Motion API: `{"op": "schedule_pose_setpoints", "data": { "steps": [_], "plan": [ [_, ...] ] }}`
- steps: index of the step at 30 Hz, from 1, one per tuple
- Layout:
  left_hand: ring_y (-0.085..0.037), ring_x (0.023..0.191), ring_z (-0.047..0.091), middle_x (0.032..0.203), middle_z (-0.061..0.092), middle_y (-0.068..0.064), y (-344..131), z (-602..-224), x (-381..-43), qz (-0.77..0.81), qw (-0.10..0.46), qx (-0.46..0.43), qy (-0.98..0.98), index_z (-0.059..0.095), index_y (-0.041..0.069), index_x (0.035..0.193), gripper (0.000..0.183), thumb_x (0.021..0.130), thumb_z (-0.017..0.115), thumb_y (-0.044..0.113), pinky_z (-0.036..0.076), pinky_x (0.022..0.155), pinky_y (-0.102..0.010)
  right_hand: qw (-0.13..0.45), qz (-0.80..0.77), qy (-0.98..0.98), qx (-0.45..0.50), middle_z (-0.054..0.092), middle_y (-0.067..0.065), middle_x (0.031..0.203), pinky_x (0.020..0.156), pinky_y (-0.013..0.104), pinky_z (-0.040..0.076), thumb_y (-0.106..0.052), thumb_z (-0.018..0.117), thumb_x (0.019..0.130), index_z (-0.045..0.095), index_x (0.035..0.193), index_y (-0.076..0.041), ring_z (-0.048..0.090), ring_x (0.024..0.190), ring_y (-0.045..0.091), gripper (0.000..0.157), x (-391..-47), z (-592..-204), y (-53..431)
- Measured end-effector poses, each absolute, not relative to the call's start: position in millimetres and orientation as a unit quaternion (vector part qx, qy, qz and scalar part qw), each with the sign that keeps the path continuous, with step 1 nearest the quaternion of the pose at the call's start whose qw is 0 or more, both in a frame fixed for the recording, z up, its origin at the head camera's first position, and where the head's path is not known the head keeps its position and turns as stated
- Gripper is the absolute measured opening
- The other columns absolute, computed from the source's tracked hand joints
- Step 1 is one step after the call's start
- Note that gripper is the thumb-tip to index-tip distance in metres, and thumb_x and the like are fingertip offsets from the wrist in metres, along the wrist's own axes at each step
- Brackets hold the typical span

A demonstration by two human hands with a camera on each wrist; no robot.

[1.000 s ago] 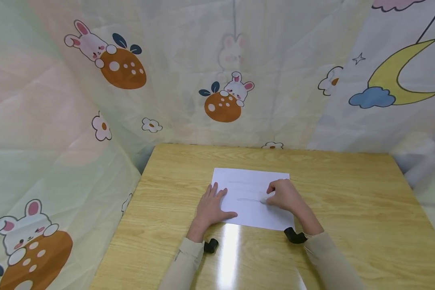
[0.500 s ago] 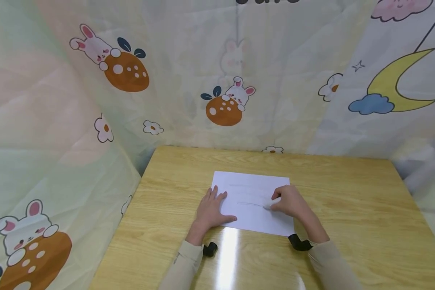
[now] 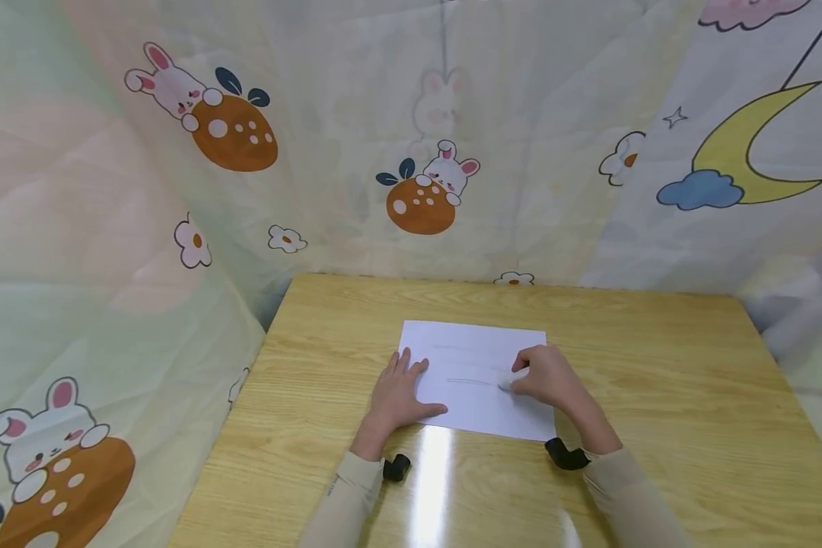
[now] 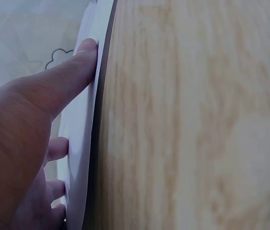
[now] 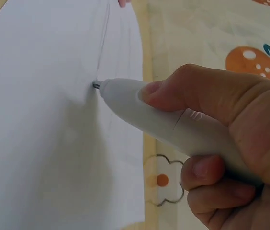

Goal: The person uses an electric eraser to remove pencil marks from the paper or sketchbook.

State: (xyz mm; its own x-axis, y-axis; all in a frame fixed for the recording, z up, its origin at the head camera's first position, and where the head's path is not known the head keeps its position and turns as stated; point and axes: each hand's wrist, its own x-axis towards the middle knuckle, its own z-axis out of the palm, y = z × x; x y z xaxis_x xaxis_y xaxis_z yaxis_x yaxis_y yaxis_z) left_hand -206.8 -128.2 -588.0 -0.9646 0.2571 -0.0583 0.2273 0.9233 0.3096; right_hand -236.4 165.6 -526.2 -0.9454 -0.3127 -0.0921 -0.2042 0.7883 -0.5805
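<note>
A white sheet of paper (image 3: pixel 476 415) lies on the wooden table, with pencil lines (image 3: pixel 471 381) across its middle and fainter marks above. My left hand (image 3: pixel 395 392) rests spread on the sheet's left side; in the left wrist view its thumb (image 4: pixel 73 69) lies along the paper's near edge. My right hand (image 3: pixel 548 377) grips a thick white pen-shaped tool, which looks like an electric eraser (image 5: pixel 140 103). Its narrow metal tip (image 5: pixel 96 85) is at the paper, by the end of a pencil line. The fingers hide the tool's rear end.
The wooden table (image 3: pixel 657 396) extends to both sides of the paper. A printed cloth (image 3: pixel 329 152) with rabbits and a moon hangs behind and at the left. A black wrist mount (image 3: pixel 397 467) sits by the left cuff, and another black mount (image 3: pixel 565 455) by the right.
My right hand with the electric eraser has shifted slightly right along the pencil lines, and more of their right end shows. My left hand has stayed in place on the paper.
</note>
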Motion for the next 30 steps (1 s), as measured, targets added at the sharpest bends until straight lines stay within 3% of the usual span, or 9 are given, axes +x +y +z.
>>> {"op": "schedule_pose_setpoints", "data": {
  "steps": [30],
  "plan": [
    [-0.036,0.145,0.014,0.158,0.021,-0.018,-128.1,-580.3,-210.2,0.145,0.065,0.114,0.981,0.045,0.021,0.147,0.101,0.067,0.067,0.078,0.021,0.114,-0.047,0.104,-0.295,0.94,-0.138,0.062,-0.001,0.073,0.057,0.031,0.046,-0.008,0.082,0.068,0.069,0.076,-0.007,0.052,0.064,0.016,0.015,-242.5,-521.4,151.1]
  ]
}}
